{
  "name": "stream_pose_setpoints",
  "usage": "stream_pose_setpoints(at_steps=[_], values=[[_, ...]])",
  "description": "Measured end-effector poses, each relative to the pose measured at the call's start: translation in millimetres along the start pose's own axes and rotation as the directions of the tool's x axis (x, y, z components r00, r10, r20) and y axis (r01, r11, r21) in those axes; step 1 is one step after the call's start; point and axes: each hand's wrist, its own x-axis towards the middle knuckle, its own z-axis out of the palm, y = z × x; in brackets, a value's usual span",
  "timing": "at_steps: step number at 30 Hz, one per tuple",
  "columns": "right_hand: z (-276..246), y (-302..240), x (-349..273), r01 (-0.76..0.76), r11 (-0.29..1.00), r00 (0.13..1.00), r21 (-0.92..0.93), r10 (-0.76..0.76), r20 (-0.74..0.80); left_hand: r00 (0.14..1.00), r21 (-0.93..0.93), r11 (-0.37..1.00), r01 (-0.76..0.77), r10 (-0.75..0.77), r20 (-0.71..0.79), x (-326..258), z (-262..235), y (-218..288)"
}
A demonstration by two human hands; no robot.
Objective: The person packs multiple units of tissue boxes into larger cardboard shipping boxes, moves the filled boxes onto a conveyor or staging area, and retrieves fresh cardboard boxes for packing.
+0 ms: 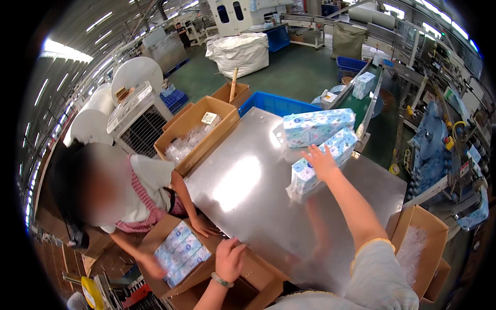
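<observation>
My right hand (321,163) reaches across the metal tabletop and lies with spread fingers on a blue-and-white floral tissue pack (338,144) in clear wrap. Behind that one stands a second tissue pack (318,126), close against it. My left hand (229,262) hovers over the edge of an open cardboard box (258,274), its fingers loosely bent and apart, with nothing visible in them. Left of it, a carton (155,235) holds several tissue packs (182,253) in a row. A co-worker's hand (154,267) touches that carton's near side; their other hand (204,226) rests by the table edge.
The shiny metal table (268,212) fills the middle. Beyond it are a blue crate (274,105) and a cardboard box (194,137) of plastic film. A conveyor (369,98) carries another pack at right. A box of clear film (421,248) stands at my right.
</observation>
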Motion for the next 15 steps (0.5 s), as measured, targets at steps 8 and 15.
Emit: stream_pose_setpoints(at_steps=[8, 15], values=[[-5.7, -47.0, -14.5, 0.312, 0.832, 0.934, 0.458, -0.357, 0.012, 0.983, 0.047, 0.998, -0.044, 0.035, 0.178, 80.6, 59.3, 10.3], [-9.5, 26.5, 67.8, -0.075, 0.925, 0.987, 0.373, 0.122, -0.105, 0.886, 0.299, 0.954, 0.033, -0.167, 0.433, 125.3, 93.8, -17.4]])
